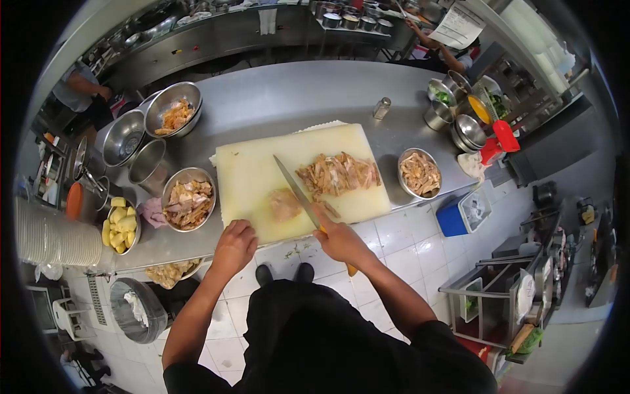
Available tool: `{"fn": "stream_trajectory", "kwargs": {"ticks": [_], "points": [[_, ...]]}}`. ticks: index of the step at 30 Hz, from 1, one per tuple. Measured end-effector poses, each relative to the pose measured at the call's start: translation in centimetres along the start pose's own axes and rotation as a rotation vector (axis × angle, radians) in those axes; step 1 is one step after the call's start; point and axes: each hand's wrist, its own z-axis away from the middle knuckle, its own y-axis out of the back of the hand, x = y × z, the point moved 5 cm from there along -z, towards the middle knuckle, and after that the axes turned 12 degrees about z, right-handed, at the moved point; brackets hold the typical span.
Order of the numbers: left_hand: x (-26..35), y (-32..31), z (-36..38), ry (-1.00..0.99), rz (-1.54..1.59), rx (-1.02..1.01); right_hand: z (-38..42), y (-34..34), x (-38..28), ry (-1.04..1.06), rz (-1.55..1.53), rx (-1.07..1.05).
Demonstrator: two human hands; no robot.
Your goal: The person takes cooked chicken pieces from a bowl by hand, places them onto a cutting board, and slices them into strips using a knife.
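Observation:
My right hand (342,243) is wrapped around the yellow handle of a kitchen knife (293,186). The long blade points away to the left over the white cutting board (249,172). Just left of the blade lies a pale piece of meat (283,205), apparently chicken. Sliced cooked meat (338,175) is spread on the board's right half, with a loose strip near the blade. Near the board's front left corner, my left hand (236,248) is closed with curled fingers. Its fingertips are hidden, so whatever they hold, if anything, does not show.
Metal bowls of meat stand left (189,199) and right (420,173) of the board. Peeled potatoes (121,225) fill a container at far left. A shaker (382,108) stands behind the board. A blue bin (451,222) and a lined trash can (138,310) are below. Other people work beyond.

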Motion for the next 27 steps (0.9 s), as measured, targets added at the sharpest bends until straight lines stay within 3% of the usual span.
{"fn": "stream_trajectory", "kwargs": {"ticks": [7, 8, 19, 27], "points": [[-0.6, -0.1, -0.3, -0.039, -0.060, -0.124, 0.5, 0.2, -0.2, -0.036, -0.007, -0.077], [-0.9, -0.4, -0.5, -0.021, -0.075, -0.167, 0.1, -0.8, 0.9, 0.028, 0.035, 0.028], [-1.9, -1.6, 1.9, -0.190, -0.101, -0.056, 2.9, 0.6, -4.5, -0.280, -0.133, -0.099], [-1.1, -1.8, 1.6, -0.229, -0.104, -0.035, 1.5, 0.2, -2.6, -0.246, -0.120, -0.054]]}}
